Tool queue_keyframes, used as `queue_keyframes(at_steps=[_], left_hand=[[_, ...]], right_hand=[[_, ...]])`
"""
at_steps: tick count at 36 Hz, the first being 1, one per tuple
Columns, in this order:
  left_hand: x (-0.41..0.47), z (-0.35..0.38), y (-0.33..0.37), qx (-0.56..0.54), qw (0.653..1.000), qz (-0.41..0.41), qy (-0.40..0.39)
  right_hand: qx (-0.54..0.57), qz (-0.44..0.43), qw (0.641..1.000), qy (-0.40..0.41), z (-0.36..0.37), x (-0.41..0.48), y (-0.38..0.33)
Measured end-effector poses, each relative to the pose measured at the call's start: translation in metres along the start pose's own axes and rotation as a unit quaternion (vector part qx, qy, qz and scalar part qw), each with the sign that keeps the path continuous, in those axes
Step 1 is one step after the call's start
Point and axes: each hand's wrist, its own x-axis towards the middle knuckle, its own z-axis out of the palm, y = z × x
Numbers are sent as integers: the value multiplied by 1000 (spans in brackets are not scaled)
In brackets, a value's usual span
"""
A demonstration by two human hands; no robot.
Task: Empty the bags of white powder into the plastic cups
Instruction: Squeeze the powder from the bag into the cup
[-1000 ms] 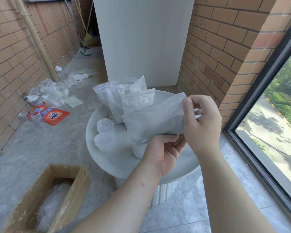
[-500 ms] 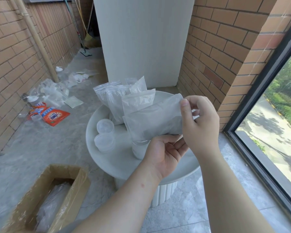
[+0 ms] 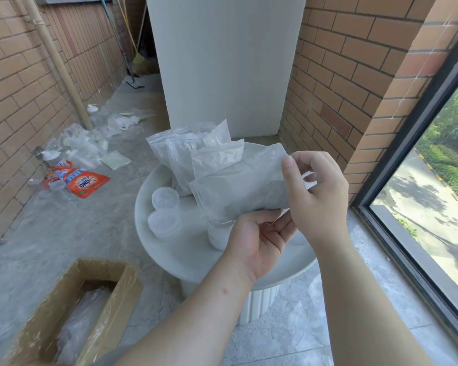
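Holding the bag (image 3: pixel 238 191) above the cup (image 3: pixel 220 235), we are!
Our right hand (image 3: pixel 317 196) pinches its top corner, our left hand (image 3: pixel 257 244) grips the bottom edge; the bag stretches leftward.

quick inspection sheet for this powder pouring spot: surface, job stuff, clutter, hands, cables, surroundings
surface: round white table with a fluted base, on a grey floor
job's things: clear plastic bag of white powder held tilted over a clear plastic cup with white inside; more powder bags upright behind; two lidded cups
clutter: cardboard box with plastic inside; orange detergent pouch; loose plastic along the wall
grippers: left hand grips the bag's lower edge; right hand pinches its raised end
cables: nothing seen
surroundings: brick walls, window at right, mop at back
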Motion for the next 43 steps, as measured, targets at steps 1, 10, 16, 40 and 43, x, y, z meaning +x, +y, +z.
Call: queue_keyframes(at_steps=[1, 10, 16, 40, 43], left_hand=[[0, 0, 0, 1, 1000, 2, -1], [0, 1, 0, -4, 1000, 3, -1], [1, 1, -1, -5, 1000, 4, 5], [3, 1, -2, -5, 999, 14, 39], [5, 0, -2, -6, 999, 16, 40]], right_hand=[[-1, -1, 1000, 0, 0, 0, 0], [-3, 1, 1000, -3, -1, 1, 1], [-7, 0, 1000, -5, -2, 1, 0], [-7, -15, 1000, -5, -1, 0, 1], [-9, -15, 1000, -6, -1, 0, 1]])
